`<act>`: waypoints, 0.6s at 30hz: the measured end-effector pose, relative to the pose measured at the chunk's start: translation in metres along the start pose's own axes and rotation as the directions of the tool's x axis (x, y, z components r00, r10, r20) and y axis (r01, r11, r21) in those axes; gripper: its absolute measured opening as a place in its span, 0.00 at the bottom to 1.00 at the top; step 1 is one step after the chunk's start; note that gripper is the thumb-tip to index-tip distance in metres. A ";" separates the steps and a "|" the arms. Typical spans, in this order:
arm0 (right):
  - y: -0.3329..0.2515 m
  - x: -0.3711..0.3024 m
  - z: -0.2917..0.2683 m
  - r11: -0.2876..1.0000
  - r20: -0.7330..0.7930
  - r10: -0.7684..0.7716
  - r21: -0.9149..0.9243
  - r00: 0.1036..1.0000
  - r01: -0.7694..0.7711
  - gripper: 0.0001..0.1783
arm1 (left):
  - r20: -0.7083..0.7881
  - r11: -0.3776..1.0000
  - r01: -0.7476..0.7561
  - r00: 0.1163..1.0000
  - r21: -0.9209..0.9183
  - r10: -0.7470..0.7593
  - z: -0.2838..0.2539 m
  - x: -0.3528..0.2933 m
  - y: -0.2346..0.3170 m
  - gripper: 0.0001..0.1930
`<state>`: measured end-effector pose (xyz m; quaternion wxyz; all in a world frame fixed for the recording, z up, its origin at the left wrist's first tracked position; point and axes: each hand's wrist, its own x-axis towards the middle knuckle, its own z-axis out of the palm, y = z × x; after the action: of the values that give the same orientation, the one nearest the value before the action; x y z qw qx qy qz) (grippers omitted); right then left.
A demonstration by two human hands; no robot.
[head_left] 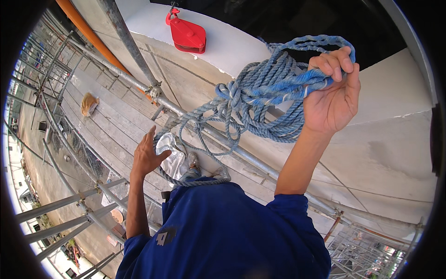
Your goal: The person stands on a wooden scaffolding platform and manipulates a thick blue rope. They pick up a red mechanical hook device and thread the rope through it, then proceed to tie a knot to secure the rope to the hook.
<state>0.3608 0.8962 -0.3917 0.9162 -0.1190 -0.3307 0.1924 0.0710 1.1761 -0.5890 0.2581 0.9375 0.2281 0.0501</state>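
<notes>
A tangled coil of blue-grey rope (265, 95) lies over a white ledge and the metal rail below it. My right hand (332, 90) is closed round several strands at the coil's right end, raised above the ledge. Out to the left, my left hand (147, 151) has its fingers stretched and holds nothing. A loop of the rope hangs down past the rail and curves close to my waist. On the ledge, beyond the coil, rests a red pulley block (188, 33) with a hook at its top.
A metal scaffold rail (218, 135) runs diagonally between me and the white wall. Planks (111, 111) form a walkway at left, with a yellowish bag (89, 104) on it. A white sack (171, 156) lies by my shoe (193, 160). Beyond the ledge is a dark opening (316, 21).
</notes>
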 end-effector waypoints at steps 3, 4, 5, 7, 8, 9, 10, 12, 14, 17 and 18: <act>0.008 -0.017 0.035 0.996 0.149 0.079 0.035 0.986 -0.085 0.10 | -0.288 0.857 -0.412 0.900 -0.310 0.328 -0.018 0.046 0.141 0.51; 0.013 -0.022 0.048 0.995 0.188 0.095 0.010 0.978 -0.099 0.10 | -0.324 0.799 -0.496 0.859 -0.339 0.396 -0.015 0.057 0.169 0.46; 0.013 -0.027 0.055 0.993 0.237 0.118 -0.017 0.964 -0.118 0.12 | -0.361 0.737 -0.572 0.814 -0.359 0.456 -0.011 0.066 0.194 0.40; -0.003 -0.033 0.068 0.991 0.221 0.030 -0.135 0.975 0.001 0.17 | -0.221 0.647 -0.571 0.811 -0.505 0.542 0.000 0.077 0.212 0.31; -0.018 -0.036 0.072 0.987 0.182 -0.019 -0.154 0.983 0.047 0.20 | -0.203 0.630 -0.528 0.833 -0.570 0.515 0.004 0.075 0.210 0.26; -0.036 -0.040 0.078 0.975 0.136 -0.075 -0.200 0.988 0.101 0.23 | -0.181 0.595 -0.487 0.847 -0.639 0.499 0.009 0.076 0.211 0.21; -0.057 -0.044 0.076 0.974 0.063 -0.130 -0.179 0.990 0.139 0.26 | -0.164 0.581 -0.443 0.868 -0.683 0.469 0.007 0.077 0.204 0.16; -0.101 -0.063 0.042 0.979 0.032 -0.155 -0.127 0.987 0.158 0.28 | -0.102 0.590 -0.371 0.894 -0.718 0.437 -0.014 0.073 0.168 0.09; -0.120 -0.087 0.021 0.979 -0.149 -0.184 -0.115 0.972 0.168 0.25 | -0.197 0.640 -0.512 0.844 -0.573 0.499 -0.032 0.072 0.133 0.11; -0.131 -0.120 -0.024 0.983 -0.268 -0.158 0.050 0.950 0.177 0.21 | -0.150 0.849 -0.459 0.888 -0.260 0.434 -0.060 0.051 0.082 0.17; -0.135 -0.128 -0.034 0.984 -0.264 -0.127 0.086 0.956 0.154 0.20 | -0.100 0.910 -0.350 0.937 -0.222 0.336 -0.067 0.044 0.068 0.18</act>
<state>0.3296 0.7170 -0.4421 0.9678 -0.0704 -0.2058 0.1268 0.1238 1.1752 -0.4980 0.3479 0.9236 0.0601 0.1492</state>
